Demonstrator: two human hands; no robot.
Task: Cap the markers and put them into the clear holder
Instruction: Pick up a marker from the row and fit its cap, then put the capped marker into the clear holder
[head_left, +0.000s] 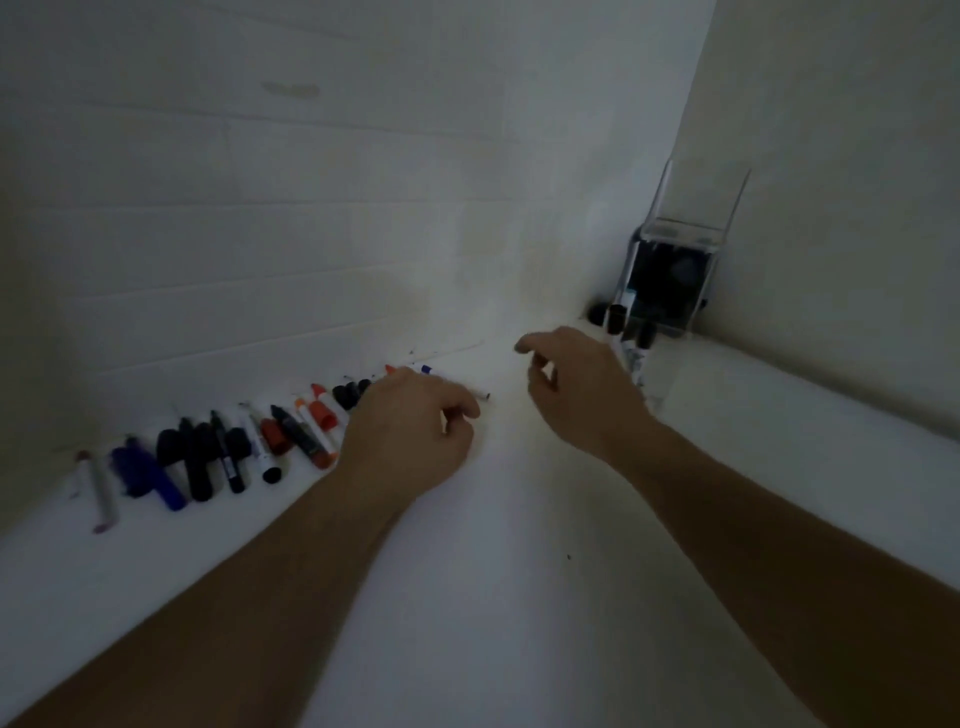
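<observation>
Markers (223, 452) and loose caps lie in a ragged row along the back edge of the white bench (493, 597), against the pale wall (260, 208), stretching away to the left of the left hand (410, 436). Nearest that hand are an orange marker (311, 431) and a red cap (274, 435); further left sit several black markers (197, 457), a blue marker (148, 475) and, at the far end, a pale marker with a purplish tip (98, 488). A few more tips, orange and blue, show just beyond the left knuckles.

That left hand rests low over the bench with its fingers curled inward, and a thin pale marker end (480, 396) pokes out past them to the right; the grip looks closed around it, though the fingers hide most of the barrel.

Right of it, and apart from it, the right hand (582, 389) hovers with the fingers loosely bent and spread, thumb and forefinger separated, nothing visibly held between them.

Just beyond the right hand, in the corner where the two walls meet, stands the clear holder (670, 270). Its tall transparent back rises against the side wall, and its lower part shows dark contents. Some markers with black caps (631, 332) stand at its front, close behind the right knuckles. A small dark round object (597, 313), too blurred to identify, sits to the left of the holder's base.
</observation>
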